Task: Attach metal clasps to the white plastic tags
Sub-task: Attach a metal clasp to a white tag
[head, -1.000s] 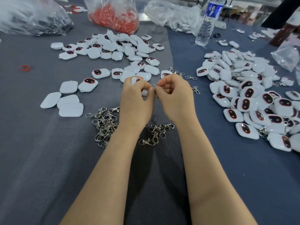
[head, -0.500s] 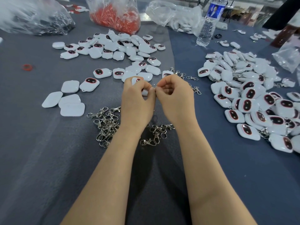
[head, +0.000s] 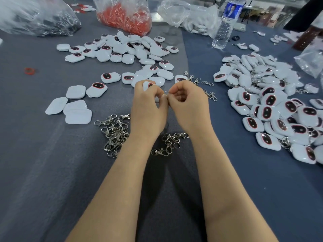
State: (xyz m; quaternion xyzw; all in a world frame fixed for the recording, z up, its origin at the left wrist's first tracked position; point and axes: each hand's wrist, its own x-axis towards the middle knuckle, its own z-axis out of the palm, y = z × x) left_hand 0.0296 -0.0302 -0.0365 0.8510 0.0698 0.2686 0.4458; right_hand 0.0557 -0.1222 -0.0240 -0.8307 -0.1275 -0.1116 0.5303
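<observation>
While a white plastic tag (head: 146,85) was gripped in the curled fingers of the left hand (head: 148,110), a sliver of bright metal, taken to be the ring of a metal clasp (head: 166,92), was pinched by the curled fingertips of the right hand (head: 189,105). The two hands were held thumb to thumb above the middle of the desk (head: 52,172), so the joint itself was hidden. Whether the ring had been threaded through the tag's loop could not be told. One attachment was therefore judged to be under way.

As for what was done, a large heap of tags (head: 272,105) was piled at the right. Clasps could be made out among them at several points, so these were judged finished.

What was left was considerable. A spread of bare tags (head: 125,49) was scattered at the far left of the hands, with a few face-down tags (head: 78,117) at the near left, and no clasps were seen on any of them. A tangle of loose clasps (head: 115,133) lay just left of the left wrist, a smaller cluster of clasps (head: 169,143) lay between the forearms, and a few stray clasps (head: 195,80) were strewn just beyond the right hand.

A bag of red parts (head: 124,16), a bag of dark parts (head: 38,18) and a bag of white parts (head: 190,16) were stood along the far edge, beside a water bottle (head: 225,23). By the size of the two lots, the work was judged roughly half done, or somewhat beyond.
</observation>
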